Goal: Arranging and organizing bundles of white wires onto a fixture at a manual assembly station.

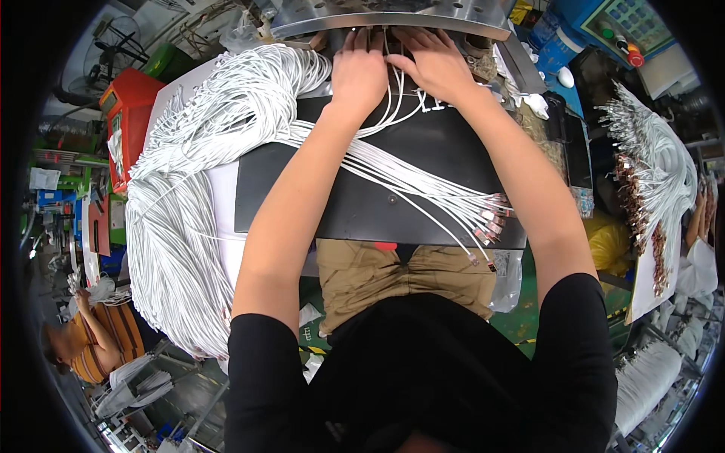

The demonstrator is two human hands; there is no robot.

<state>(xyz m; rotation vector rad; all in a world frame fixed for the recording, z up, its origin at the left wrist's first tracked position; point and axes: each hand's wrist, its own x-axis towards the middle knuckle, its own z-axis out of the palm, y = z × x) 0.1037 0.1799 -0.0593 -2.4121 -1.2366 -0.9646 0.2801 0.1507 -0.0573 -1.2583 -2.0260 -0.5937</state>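
My left hand [360,75] and my right hand [436,66] reach in side by side beneath the edge of a metal machine plate [393,24]. The fingers of both are stretched forward, and their tips are lost in shadow. My right thumb stands apart, pointing toward the left hand. Between the hands a few white cables [396,98] run up under the plate. From there they curve back over a black work board [302,192]. A fanned bunch of white cables [411,185] lies across it, ending at the right in small connectors [489,219].
A large heap of white cables [226,106] covers the left side and hangs down in a thick bundle [174,249]. A red box [134,113] stands beyond it. More cables [657,151] hang at the right, near a control panel [627,34]. Another person [98,340] sits at lower left.
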